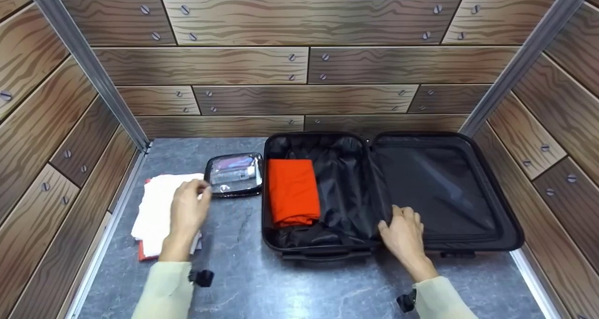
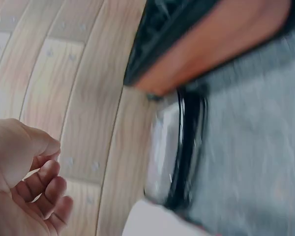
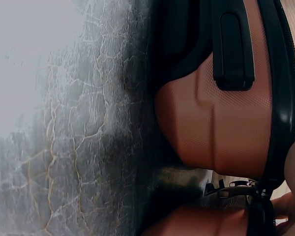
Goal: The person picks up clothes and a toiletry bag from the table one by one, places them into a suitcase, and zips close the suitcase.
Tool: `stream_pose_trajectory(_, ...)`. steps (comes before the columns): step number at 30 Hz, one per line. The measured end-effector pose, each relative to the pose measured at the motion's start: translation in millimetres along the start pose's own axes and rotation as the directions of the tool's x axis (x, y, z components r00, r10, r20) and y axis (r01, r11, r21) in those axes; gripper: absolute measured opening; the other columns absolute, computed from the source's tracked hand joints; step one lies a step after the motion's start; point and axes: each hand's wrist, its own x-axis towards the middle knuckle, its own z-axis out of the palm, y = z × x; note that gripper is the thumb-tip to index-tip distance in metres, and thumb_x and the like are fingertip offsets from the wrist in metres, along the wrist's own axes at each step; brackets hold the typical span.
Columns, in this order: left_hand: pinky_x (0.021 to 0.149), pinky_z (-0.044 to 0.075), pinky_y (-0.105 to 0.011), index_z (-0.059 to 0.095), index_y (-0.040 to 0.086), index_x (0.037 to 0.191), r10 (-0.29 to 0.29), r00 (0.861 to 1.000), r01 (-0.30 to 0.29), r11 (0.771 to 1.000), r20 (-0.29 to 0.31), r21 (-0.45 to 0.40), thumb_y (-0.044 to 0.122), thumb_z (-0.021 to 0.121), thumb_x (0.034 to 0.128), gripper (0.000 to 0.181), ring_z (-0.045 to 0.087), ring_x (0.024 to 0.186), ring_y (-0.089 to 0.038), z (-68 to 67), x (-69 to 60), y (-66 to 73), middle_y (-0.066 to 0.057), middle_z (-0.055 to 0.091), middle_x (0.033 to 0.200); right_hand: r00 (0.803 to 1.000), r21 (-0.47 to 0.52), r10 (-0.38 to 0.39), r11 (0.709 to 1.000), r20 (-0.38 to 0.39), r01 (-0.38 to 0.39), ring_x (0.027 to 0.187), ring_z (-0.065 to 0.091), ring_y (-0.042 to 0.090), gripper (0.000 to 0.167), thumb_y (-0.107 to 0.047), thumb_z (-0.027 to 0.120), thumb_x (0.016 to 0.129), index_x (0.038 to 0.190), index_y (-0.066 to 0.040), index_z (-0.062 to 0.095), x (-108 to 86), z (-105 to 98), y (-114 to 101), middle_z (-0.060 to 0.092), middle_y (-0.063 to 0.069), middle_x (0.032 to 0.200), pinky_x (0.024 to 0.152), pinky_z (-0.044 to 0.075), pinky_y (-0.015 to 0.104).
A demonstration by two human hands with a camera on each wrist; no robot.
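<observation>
An open suitcase point(image 1: 323, 250), orange-brown outside and black inside, lies with its lid half point(image 1: 430, 192) to the right. Folded orange-red cloth point(image 1: 294, 192) lies in the left of the main half. My right hand point(image 1: 405, 237) is between the two halves, holding the edge of the black lining flap point(image 1: 380, 188); part of its grip is hidden. My left hand point(image 1: 189, 209) hovers above folded white cloth point(image 1: 157, 206), its fingers loosely bent and holding nothing. A clear pouch with black trim point(image 1: 234, 174) lies between this cloth and the suitcase.
Red cloth point(image 1: 142, 252) shows under the white stack. The grey marbled table point(image 1: 234, 281) is bounded by wood-patterned walls point(image 1: 299, 64) at the back and sides. A carry handle point(image 1: 327, 255) juts from the suitcase's near side.
</observation>
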Motion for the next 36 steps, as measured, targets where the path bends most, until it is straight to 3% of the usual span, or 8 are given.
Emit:
stream_pose_trajectory(6,0.088,0.047,-0.057,0.072,-0.002,0.102,-0.125,0.992,0.124,0.99,0.007,0.071,0.011,0.06,0.0982,0.018,0.064,0.098,-0.045,-21.5,-9.0,-39.9,-0.025,0.069,0.098,1.0,-0.004,0.003,1.0,0.002,-0.003,0.128,0.044,0.052,0.063,-0.022,0.065,0.099,0.148,0.014,0.049,0.0,0,0,0.051,0.034,0.137,0.109,0.034,0.066)
stream_pose_trajectory(13,0.091,0.049,-0.059,0.07,-0.003,0.111,-0.276,0.96,0.268,0.956,0.05,0.121,0.017,0.054,0.1046,0.027,0.063,0.107,-0.046,-37.1,-20.2,-72.9,-0.027,0.068,0.111,1.0,-0.004,0.001,1.0,0.006,-0.001,0.129,0.043,0.052,0.064,-0.022,0.064,0.099,0.148,0.014,0.048,-0.9,0,0,0.05,0.034,0.138,0.109,0.033,0.066)
stream_pose_trajectory(26,0.094,0.043,-0.062,0.066,-0.009,0.111,-0.371,0.926,0.347,0.911,0.075,0.224,0.015,0.05,0.1041,0.029,0.058,0.109,-0.053,-44.5,-33.9,-117.5,-0.034,0.064,0.111,1.0,0.003,0.003,1.0,0.009,-0.003,0.129,0.043,0.052,0.063,-0.022,0.064,0.1,0.148,0.014,0.048,-1.6,-1,0,0.05,0.034,0.138,0.108,0.033,0.066)
stream_pose_trajectory(28,0.097,0.042,-0.063,0.064,-0.01,0.114,-0.396,0.913,0.363,0.899,0.099,0.244,0.015,0.05,0.1037,0.03,0.056,0.112,-0.056,-45.1,-34.4,-121.4,-0.037,0.062,0.116,1.0,0.004,0.001,1.0,0.003,-0.001,0.128,0.044,0.052,0.063,-0.022,0.065,0.099,0.148,0.014,0.049,-1.2,0,0,0.051,0.034,0.137,0.108,0.033,0.066)
stream_pose_trajectory(33,0.103,0.039,-0.069,0.053,-0.014,0.133,-0.471,0.866,0.425,0.869,0.165,0.252,0.017,0.05,0.1043,0.043,0.047,0.122,-0.062,-44.6,-35.3,-127.7,-0.043,0.05,0.13,1.0,-0.001,0.0,1.0,-0.01,0.0,0.127,0.044,0.052,0.063,-0.022,0.065,0.098,0.147,0.014,0.05,-0.2,0,1,0.052,0.033,0.135,0.107,0.034,0.065)
stream_pose_trajectory(36,0.105,0.038,-0.071,0.046,-0.019,0.138,-0.493,0.854,0.448,0.86,0.168,0.244,0.019,0.051,0.1046,0.051,0.046,0.122,-0.065,-43.4,-34.2,-130.4,-0.046,0.047,0.131,1.0,-0.001,-0.001,1.0,-0.006,0.001,0.127,0.044,0.051,0.063,-0.022,0.065,0.098,0.147,0.014,0.049,-0.7,0,1,0.052,0.033,0.135,0.108,0.034,0.065)
